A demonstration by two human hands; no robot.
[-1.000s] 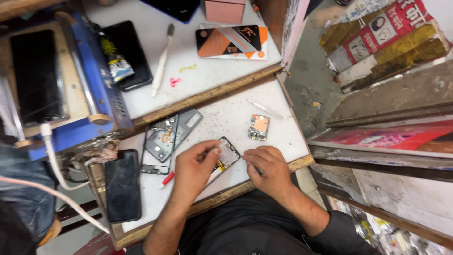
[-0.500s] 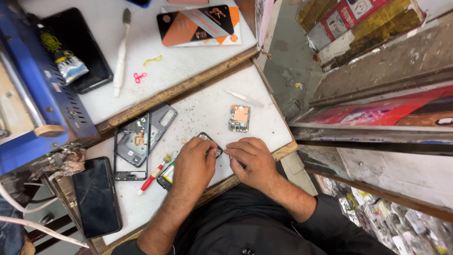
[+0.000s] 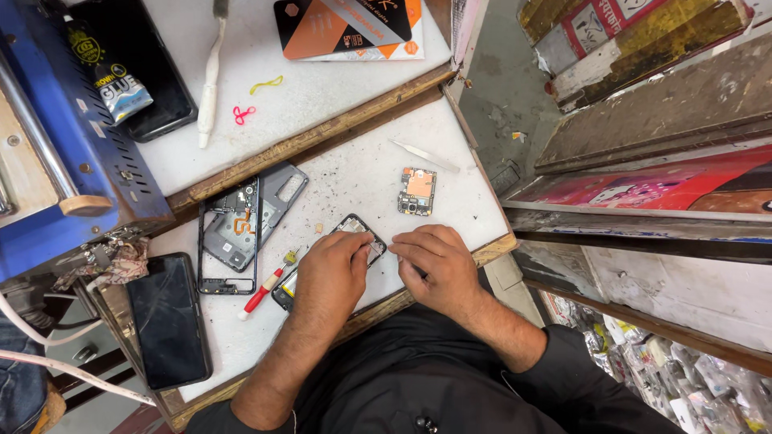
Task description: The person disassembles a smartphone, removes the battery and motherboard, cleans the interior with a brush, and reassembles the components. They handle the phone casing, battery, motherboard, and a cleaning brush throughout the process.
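A small opened phone (image 3: 355, 227) with a dark frame lies near the front edge of the white worktable (image 3: 362, 173). My left hand (image 3: 331, 273) lies over its lower half with curled fingers, holding it down. My right hand (image 3: 434, 261) is beside it, fingertips pinched at the phone's right edge. Whether a small tool is between those fingers is hidden. A red-handled screwdriver (image 3: 259, 294) lies just left of my left hand.
An empty phone frame with a grey back cover (image 3: 233, 233) lies to the left, and a small circuit board (image 3: 416, 190) lies above my hands. A black phone (image 3: 167, 317), a blue machine (image 3: 76, 173), a glue tube (image 3: 117, 80), a white brush (image 3: 210, 76) and an orange package (image 3: 350, 24) lie around.
My head has moved, so the table sits differently in view. Both hands have stayed on the opened phone and drawn a little closer together.
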